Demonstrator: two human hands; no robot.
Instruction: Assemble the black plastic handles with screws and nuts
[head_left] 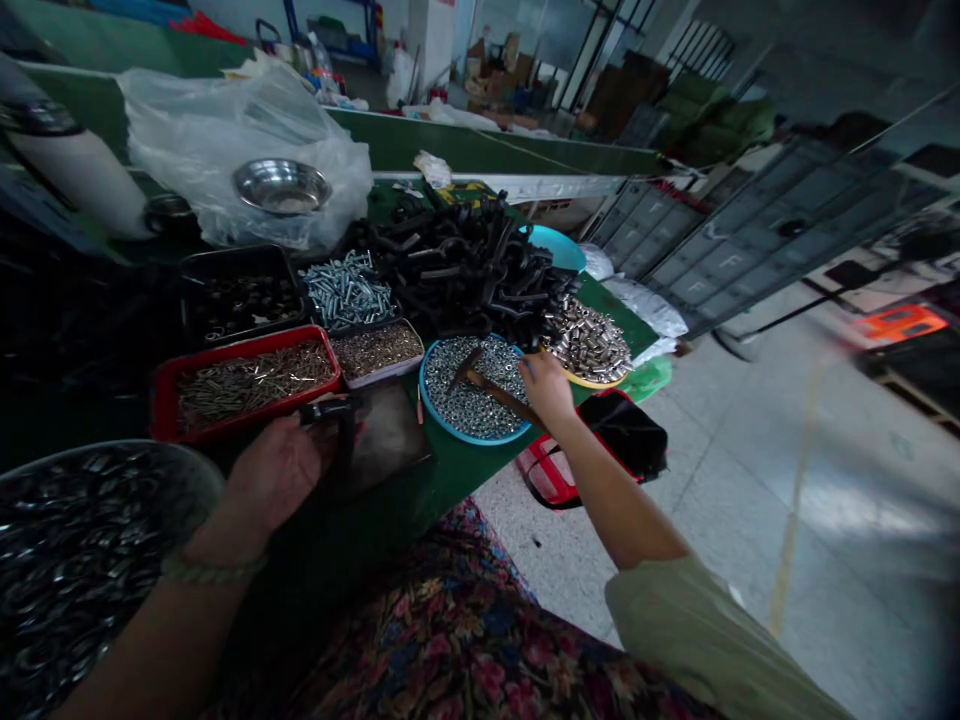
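My left hand (277,470) is closed around a black curved part (345,430), which stands at the left end of a dark flat metal block (390,435). My right hand (549,388) is over the right rim of a blue basin (480,440) filled with small metal nuts (469,400). Its fingers are bent together at the rim; whatever they hold is hidden. Across the nuts lies a hammer (491,387), its wooden handle running beneath my right wrist. Touching the basin's far side is a heap of black clamp-like parts (480,265).
Around the block stand a red tray of long pins (244,420), a small tray of tiny parts (379,350), silver screws (349,290) and metal sleeves (589,340). A large tub (187,470) of dark shiny parts is at left. A red-black bag (555,475) lies below the table edge.
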